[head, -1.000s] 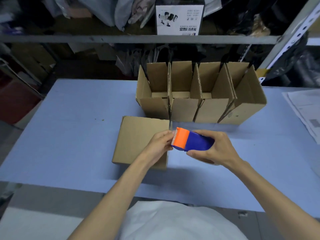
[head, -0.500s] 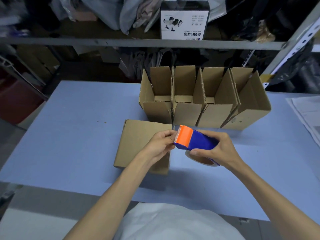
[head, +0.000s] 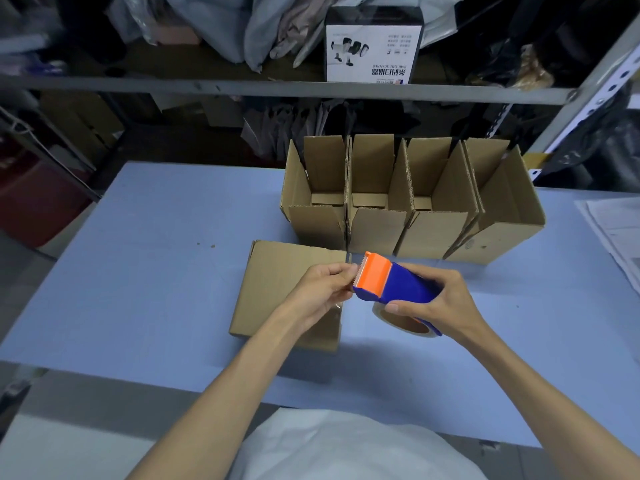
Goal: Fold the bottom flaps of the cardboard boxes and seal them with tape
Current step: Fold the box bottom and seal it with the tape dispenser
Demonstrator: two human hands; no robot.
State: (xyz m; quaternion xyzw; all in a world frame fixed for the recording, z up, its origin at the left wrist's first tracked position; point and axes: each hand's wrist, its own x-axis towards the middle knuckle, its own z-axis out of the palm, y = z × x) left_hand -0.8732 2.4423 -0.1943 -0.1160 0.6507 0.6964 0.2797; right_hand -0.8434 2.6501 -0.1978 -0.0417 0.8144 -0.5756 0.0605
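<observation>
A cardboard box (head: 277,289) lies on the blue table (head: 138,271) with its closed bottom face up, in front of me. My right hand (head: 440,303) grips a blue and orange tape dispenser (head: 391,284) just right of the box, with the clear tape roll (head: 405,322) hanging below it. My left hand (head: 325,289) is over the box's right part and pinches at the tape end by the dispenser's orange toothed blade. The tape end itself is too thin to see.
Several open cardboard boxes (head: 412,202) stand in a row behind, flaps up. Papers (head: 616,233) lie at the table's right edge. A metal shelf (head: 277,90) with bags and a white product box (head: 374,46) runs across the back.
The dispenser has tilted a little, showing more of the tape roll under my right hand. My left fingers stay at the blade. The box has not moved.
</observation>
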